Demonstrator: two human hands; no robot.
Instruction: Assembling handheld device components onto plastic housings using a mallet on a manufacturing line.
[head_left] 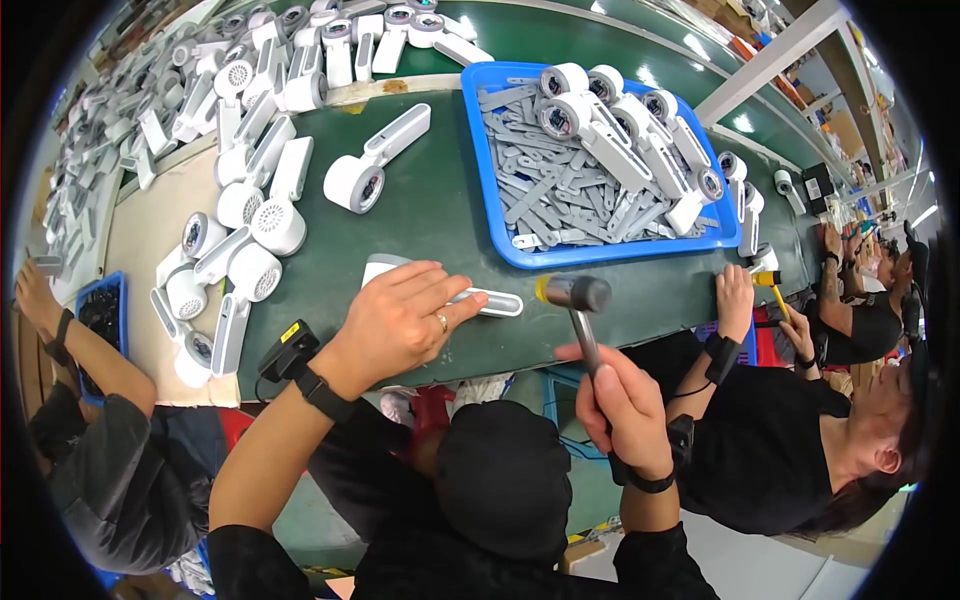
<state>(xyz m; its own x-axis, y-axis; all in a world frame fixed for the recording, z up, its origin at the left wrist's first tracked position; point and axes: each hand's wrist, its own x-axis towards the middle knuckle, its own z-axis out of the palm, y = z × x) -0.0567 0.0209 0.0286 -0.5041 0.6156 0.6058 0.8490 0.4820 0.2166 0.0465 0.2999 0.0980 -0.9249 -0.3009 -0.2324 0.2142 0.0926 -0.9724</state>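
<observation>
While my left hand [400, 318] lies over a white device [503, 303] near the head view's centre, its grip I cannot tell, my right hand's [622, 408] fingers clamp a hammer [584, 340] at the device's four o'clock.

Legible text: I can read none from my remote position. A yellow label [291, 331] stands on the black wrist-worn device [288, 356] behind the left hand [400, 318]; its dark print is too small for me to resolve. I find pale marks on the black box [819, 184] at far right, equally unreadable.
</observation>
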